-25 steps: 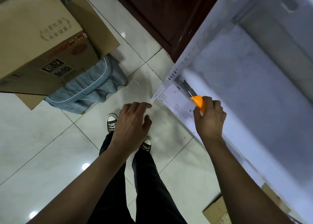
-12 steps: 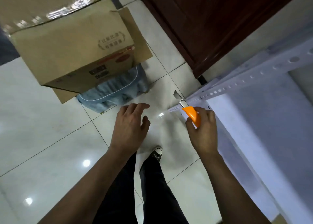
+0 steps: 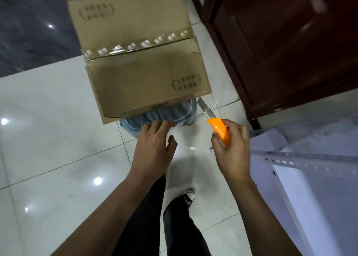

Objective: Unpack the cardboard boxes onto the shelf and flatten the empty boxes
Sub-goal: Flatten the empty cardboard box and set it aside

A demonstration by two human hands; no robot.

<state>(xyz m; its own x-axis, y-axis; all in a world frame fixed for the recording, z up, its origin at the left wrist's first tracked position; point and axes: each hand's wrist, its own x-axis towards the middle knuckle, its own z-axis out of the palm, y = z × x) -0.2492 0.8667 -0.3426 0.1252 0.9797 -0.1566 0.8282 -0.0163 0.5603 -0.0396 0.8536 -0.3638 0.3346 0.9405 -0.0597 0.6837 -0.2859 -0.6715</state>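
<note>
Sealed cardboard box (image 3: 139, 62) in the upper middle of the frame, top flaps closed with shiny clear tape (image 3: 135, 46) along the seam, resting on a blue-grey cloth thing (image 3: 164, 114) that shows under its near edge. Left hand (image 3: 155, 149) at the centre of the frame, palm down, fingers relaxed and a little spread, holding nothing; fingertips near the cloth, hard to tell if touching. Right hand (image 3: 232, 151) just right of centre, fingers curled around an orange utility knife (image 3: 220, 131). Blade (image 3: 205, 108) out, pointing up and left toward the near right corner of the box, near it but apart. White metal shelf (image 3: 310, 159) with a perforated rail at the lower right. Dark red wooden door (image 3: 280, 52) at the upper right. Glossy white tiled floor (image 3: 58, 139) below, with dark trousers (image 3: 151, 217) and one sneaker (image 3: 186, 197) at the bottom centre.
</note>
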